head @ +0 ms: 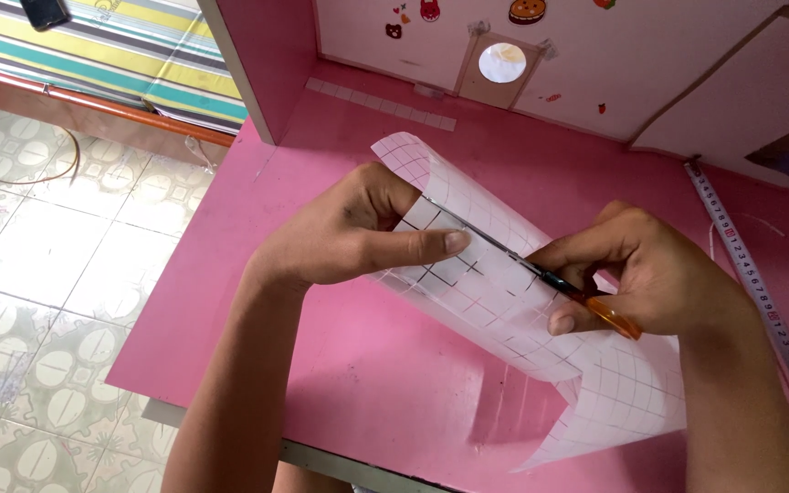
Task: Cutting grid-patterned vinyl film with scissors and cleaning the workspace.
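Head view: over the pink table [385, 374], our left hand [340, 233] pinches the curled gridded sheet [495, 301] while our right hand [650, 269], closed on orange-handled scissors [550, 278], cuts mid-sheet. Advancing likely calls for following a grid line.

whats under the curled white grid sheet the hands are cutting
Under the curled white grid-lined sheet lies the pink tabletop, with the sheet's shadow on it. Whatever sits directly beneath the sheet's middle is covered, so it cannot be seen.
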